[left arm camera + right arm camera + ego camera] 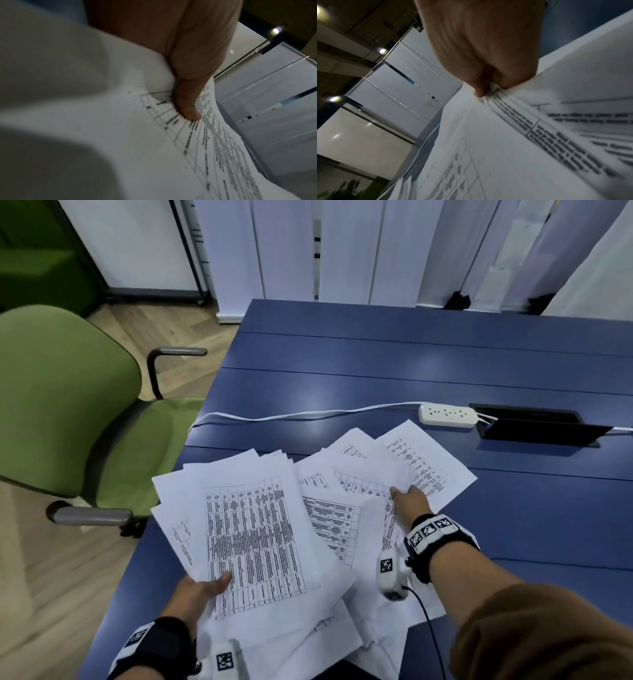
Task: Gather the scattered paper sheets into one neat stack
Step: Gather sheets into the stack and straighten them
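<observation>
White printed paper sheets point(274, 529), thin and limp, lie fanned and overlapping across the lower centre of the head view on the dark blue laminate table point(411, 371), short of the white power strip point(447, 414) at the upper right. The left hand point(200, 594) pinches a loose bundle by its near edge, thumb on top, and the right hand point(411, 501) pinches the edge of a sheet right of centre. Sheets this light will likely sag, slide over each other and crease, so hold them by the edges and square them up by tapping.
</observation>
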The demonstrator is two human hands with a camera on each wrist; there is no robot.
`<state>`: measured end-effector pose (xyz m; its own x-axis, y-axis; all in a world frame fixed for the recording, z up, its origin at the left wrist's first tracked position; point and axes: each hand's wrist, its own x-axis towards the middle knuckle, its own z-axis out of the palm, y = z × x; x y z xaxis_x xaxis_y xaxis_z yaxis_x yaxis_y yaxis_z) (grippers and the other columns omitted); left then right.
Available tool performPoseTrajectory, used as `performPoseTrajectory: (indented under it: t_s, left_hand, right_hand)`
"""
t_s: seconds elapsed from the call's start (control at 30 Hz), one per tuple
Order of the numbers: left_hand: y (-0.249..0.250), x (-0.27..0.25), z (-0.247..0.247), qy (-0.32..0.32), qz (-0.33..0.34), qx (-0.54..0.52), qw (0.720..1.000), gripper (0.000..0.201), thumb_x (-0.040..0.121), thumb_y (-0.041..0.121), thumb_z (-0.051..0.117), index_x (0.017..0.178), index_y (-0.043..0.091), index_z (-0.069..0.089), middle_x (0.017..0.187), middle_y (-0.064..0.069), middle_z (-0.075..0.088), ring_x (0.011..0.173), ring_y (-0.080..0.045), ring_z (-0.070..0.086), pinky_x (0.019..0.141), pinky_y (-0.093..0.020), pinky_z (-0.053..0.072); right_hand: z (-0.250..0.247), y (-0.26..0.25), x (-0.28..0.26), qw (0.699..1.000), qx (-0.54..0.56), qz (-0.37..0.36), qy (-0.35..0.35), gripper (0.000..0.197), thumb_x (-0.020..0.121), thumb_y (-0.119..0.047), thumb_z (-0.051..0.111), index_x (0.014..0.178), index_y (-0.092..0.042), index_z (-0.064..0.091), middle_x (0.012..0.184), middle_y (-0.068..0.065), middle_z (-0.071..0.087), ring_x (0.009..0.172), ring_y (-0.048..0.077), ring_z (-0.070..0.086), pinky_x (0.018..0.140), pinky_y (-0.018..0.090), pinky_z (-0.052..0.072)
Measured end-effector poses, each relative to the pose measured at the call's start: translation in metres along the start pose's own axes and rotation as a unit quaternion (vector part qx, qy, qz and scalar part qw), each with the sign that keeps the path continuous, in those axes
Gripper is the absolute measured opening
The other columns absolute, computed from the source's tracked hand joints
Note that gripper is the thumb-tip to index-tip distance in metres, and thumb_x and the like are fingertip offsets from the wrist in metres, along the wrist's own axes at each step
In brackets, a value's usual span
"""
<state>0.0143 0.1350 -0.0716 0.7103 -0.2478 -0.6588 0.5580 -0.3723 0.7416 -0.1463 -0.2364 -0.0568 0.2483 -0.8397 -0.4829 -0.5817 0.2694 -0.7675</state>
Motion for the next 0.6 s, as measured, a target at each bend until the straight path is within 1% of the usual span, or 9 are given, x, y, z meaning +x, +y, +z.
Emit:
performPoseTrajectory:
  t_s: [0.07, 0.13, 0.17, 0.27, 0.33, 0.37, 0.43, 0.53, 0.6]
  left_hand:
    - [0.002, 0.002, 0.001, -0.011, 0.010, 0.006, 1.000, 0.051, 0.076, 0.009, 0.079, 0.119, -0.009, 0.058, 0.111, -0.015, 0.068, 0.109, -0.030, 0.061, 0.105, -0.044, 0.039]
    - [0.003, 0.009, 0.000, -0.020, 0.015, 0.008, 1.000, 0.053, 0.073, 0.012, 0.081, 0.118, -0.005, 0.058, 0.110, -0.013, 0.069, 0.108, -0.029, 0.062, 0.104, -0.043, 0.040]
    - [0.005, 0.012, 0.001, -0.025, 0.020, 0.017, 0.999, 0.050, 0.073, 0.009, 0.080, 0.117, -0.003, 0.059, 0.110, -0.012, 0.069, 0.106, -0.027, 0.062, 0.103, -0.041, 0.040]
    - [0.012, 0.018, 0.003, -0.062, 0.023, 0.009, 0.998, 0.040, 0.076, -0.002, 0.075, 0.114, 0.004, 0.061, 0.111, -0.013, 0.069, 0.106, -0.028, 0.063, 0.104, -0.044, 0.041]
    - [0.018, 0.021, 0.004, -0.084, 0.028, 0.016, 0.996, 0.037, 0.081, -0.009, 0.067, 0.115, 0.002, 0.060, 0.108, -0.014, 0.070, 0.105, -0.030, 0.063, 0.103, -0.045, 0.042]
    - [0.022, 0.021, 0.004, -0.087, 0.028, 0.024, 0.996, 0.035, 0.081, -0.012, 0.065, 0.114, 0.001, 0.060, 0.106, -0.015, 0.070, 0.101, -0.031, 0.064, 0.101, -0.044, 0.044]
    - [0.028, 0.023, 0.003, -0.100, 0.031, 0.038, 0.994, 0.034, 0.081, -0.013, 0.064, 0.112, -0.001, 0.061, 0.103, -0.017, 0.071, 0.098, -0.032, 0.065, 0.096, -0.044, 0.047]
    - [0.033, 0.033, 0.002, -0.123, 0.031, 0.079, 0.989, 0.037, 0.078, -0.008, 0.071, 0.113, -0.001, 0.062, 0.103, -0.016, 0.073, 0.104, -0.034, 0.066, 0.099, -0.048, 0.046]
    - [0.035, 0.038, 0.004, -0.140, 0.030, 0.105, 0.984, 0.035, 0.078, -0.005, 0.073, 0.111, 0.001, 0.064, 0.101, -0.013, 0.074, 0.104, -0.033, 0.067, 0.096, -0.043, 0.049]
  right_hand:
    - [0.007, -0.001, -0.007, 0.999, -0.046, -0.002, 0.011, 0.034, 0.096, -0.016, 0.051, 0.122, 0.005, 0.054, 0.121, 0.019, 0.061, 0.109, 0.035, 0.059, 0.089, 0.036, 0.047]
    - [0.006, -0.002, -0.015, 0.995, -0.091, -0.012, 0.031, 0.030, 0.096, -0.013, 0.046, 0.116, 0.006, 0.057, 0.111, 0.023, 0.062, 0.103, 0.037, 0.060, 0.077, 0.030, 0.042]
    - [0.002, -0.002, -0.018, 0.992, -0.110, -0.023, 0.051, 0.029, 0.096, -0.011, 0.045, 0.114, 0.006, 0.059, 0.108, 0.024, 0.063, 0.099, 0.037, 0.060, 0.075, 0.030, 0.041]
    - [-0.020, -0.006, -0.021, 0.979, -0.145, -0.056, 0.132, 0.027, 0.094, -0.007, 0.044, 0.112, 0.005, 0.061, 0.114, 0.026, 0.056, 0.102, 0.040, 0.057, 0.084, 0.039, 0.048]
    - [-0.040, -0.013, -0.020, 0.969, -0.167, -0.073, 0.164, 0.026, 0.093, -0.003, 0.043, 0.112, 0.006, 0.060, 0.116, 0.029, 0.053, 0.105, 0.043, 0.054, 0.080, 0.039, 0.044]
    - [-0.050, -0.019, -0.022, 0.966, -0.176, -0.085, 0.167, 0.024, 0.093, -0.002, 0.043, 0.109, 0.005, 0.060, 0.112, 0.030, 0.057, 0.102, 0.042, 0.055, 0.074, 0.035, 0.040]
    - [-0.069, -0.030, -0.021, 0.959, -0.204, -0.110, 0.163, 0.021, 0.093, -0.001, 0.043, 0.104, 0.003, 0.060, 0.105, 0.029, 0.062, 0.099, 0.042, 0.055, 0.071, 0.032, 0.035]
    - [-0.094, -0.043, -0.014, 0.944, -0.251, -0.134, 0.166, 0.021, 0.092, -0.003, 0.045, 0.104, 0.002, 0.061, 0.102, 0.030, 0.063, 0.099, 0.044, 0.057, 0.075, 0.037, 0.042]
    - [-0.104, -0.047, -0.006, 0.941, -0.283, -0.122, 0.138, 0.021, 0.093, -0.005, 0.046, 0.104, 0.002, 0.062, 0.101, 0.029, 0.063, 0.099, 0.043, 0.058, 0.075, 0.037, 0.043]
